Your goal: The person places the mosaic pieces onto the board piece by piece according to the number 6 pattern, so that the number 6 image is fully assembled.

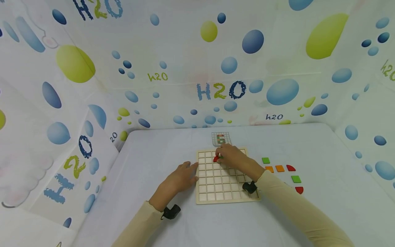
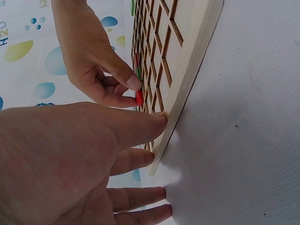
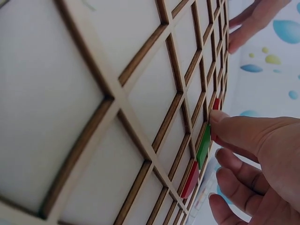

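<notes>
A wooden grid board (image 1: 218, 179) lies on the white table. Over its far rows my right hand (image 1: 229, 157) pinches a red quarter-circle tile (image 1: 215, 159) between thumb and index finger, low at the grid. Beside that tile, a green tile (image 3: 204, 146) and another red tile (image 3: 190, 180) sit in cells along the far side. My left hand (image 1: 184, 176) is at the board's left edge, fingers extended. In the left wrist view its thumb rests on the wooden rim (image 2: 187, 77), and two lower fingertips touch the cloth.
Right of the board lie loose tiles: green squares (image 1: 296, 179), orange squares (image 1: 279, 168) and red quarter-circles (image 1: 290, 167). My right forearm partly covers this area. A gridded pattern card (image 1: 221, 138) lies behind the board. A printed curtain (image 1: 185, 51) hangs around the table.
</notes>
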`<state>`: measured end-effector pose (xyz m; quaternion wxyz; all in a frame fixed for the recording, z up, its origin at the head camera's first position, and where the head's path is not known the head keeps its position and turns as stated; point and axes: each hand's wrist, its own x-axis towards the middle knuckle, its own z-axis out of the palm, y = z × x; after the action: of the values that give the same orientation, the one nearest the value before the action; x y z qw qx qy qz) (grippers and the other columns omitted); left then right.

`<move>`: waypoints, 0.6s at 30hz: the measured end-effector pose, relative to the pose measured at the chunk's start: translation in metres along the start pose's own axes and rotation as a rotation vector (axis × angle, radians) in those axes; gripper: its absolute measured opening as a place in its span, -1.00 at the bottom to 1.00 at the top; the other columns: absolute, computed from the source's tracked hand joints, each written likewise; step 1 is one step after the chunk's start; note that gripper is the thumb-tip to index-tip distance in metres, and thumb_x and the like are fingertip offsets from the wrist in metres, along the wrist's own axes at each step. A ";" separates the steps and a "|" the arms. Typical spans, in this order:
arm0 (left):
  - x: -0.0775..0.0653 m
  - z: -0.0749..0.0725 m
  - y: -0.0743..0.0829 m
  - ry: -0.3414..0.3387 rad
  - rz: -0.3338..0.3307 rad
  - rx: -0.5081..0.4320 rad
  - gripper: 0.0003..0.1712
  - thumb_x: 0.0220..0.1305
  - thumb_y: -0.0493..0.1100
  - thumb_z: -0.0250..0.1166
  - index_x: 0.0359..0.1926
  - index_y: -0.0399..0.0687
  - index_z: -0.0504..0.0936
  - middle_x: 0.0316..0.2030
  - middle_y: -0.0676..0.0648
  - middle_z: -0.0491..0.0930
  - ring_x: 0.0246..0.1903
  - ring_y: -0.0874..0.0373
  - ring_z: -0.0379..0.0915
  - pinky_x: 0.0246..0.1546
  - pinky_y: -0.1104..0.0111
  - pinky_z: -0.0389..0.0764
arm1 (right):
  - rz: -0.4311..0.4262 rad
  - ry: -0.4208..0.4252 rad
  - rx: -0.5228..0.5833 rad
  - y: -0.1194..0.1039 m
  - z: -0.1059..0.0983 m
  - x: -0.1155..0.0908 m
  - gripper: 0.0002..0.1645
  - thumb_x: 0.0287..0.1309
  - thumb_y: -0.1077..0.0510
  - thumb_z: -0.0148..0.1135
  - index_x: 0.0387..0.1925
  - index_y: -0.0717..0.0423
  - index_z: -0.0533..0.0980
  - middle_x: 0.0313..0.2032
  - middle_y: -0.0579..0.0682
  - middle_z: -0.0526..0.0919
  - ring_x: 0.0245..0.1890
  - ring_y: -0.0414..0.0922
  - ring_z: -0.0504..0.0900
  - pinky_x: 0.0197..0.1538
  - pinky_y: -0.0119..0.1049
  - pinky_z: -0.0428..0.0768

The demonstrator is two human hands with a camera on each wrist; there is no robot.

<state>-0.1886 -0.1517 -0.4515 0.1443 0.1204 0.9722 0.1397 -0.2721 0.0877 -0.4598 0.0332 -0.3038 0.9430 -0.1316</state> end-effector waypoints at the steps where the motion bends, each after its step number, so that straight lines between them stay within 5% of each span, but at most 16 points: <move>1: 0.000 0.000 0.000 0.001 0.001 0.000 -0.30 0.56 0.02 0.27 0.60 0.00 0.33 0.54 -0.30 0.25 0.53 -0.25 0.21 0.42 -0.15 0.43 | 0.001 0.002 -0.002 0.000 0.000 0.000 -0.78 0.33 0.04 0.47 -0.09 0.05 0.70 -0.15 0.00 0.65 -0.13 -0.02 0.64 -0.12 -0.06 0.69; 10: 0.000 0.001 0.000 -0.001 -0.004 -0.009 -0.29 0.56 0.02 0.26 0.60 0.01 0.32 0.56 -0.29 0.23 0.54 -0.25 0.19 0.42 -0.16 0.42 | -0.003 0.013 0.018 0.000 -0.002 -0.004 -0.77 0.31 0.02 0.49 -0.10 0.03 0.70 -0.23 -0.05 0.59 -0.29 -0.12 0.51 -0.25 -0.10 0.55; 18: 0.002 0.002 -0.002 -0.004 -0.006 -0.001 -0.29 0.57 0.03 0.25 0.62 0.02 0.30 0.56 -0.28 0.21 0.55 -0.25 0.18 0.43 -0.15 0.42 | 0.012 -0.011 0.003 -0.001 -0.003 -0.004 -0.77 0.34 -0.01 0.46 -0.08 -0.02 0.69 -0.18 -0.05 0.60 -0.24 -0.09 0.55 -0.15 0.00 0.59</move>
<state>-0.1897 -0.1524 -0.4543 0.1467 0.1175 0.9722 0.1396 -0.2686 0.0894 -0.4570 0.0396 -0.2989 0.9444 -0.1310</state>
